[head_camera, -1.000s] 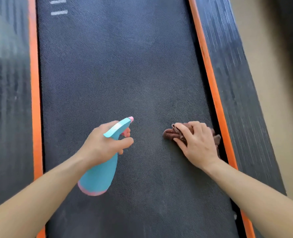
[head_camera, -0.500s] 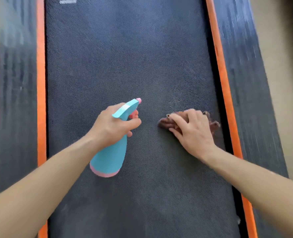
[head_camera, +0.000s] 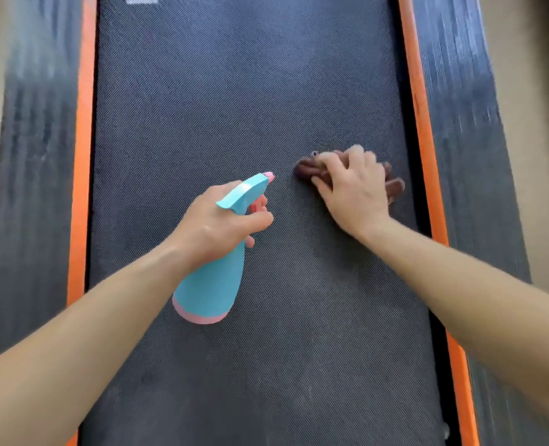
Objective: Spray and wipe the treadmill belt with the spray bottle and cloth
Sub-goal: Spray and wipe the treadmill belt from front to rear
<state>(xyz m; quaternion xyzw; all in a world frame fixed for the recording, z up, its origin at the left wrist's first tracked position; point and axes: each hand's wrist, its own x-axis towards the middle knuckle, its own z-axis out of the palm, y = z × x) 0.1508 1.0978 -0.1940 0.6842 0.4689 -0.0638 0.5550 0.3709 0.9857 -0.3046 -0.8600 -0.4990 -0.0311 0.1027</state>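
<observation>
Treadmill belt [head_camera: 234,91] mid-clean; much left, we judge.
Left hand [head_camera: 215,226] curls round our spray bottle [head_camera: 210,284]; right hand [head_camera: 356,197] clutches our cloth [head_camera: 395,187], fingers [head_camera: 358,157] bent.

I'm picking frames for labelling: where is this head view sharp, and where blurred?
Head view: belt weave sharp at centre; right hand and cloth slightly motion-smeared; spray bottle in the left hand crisp; side rails streaked and soft toward the edges.
</observation>
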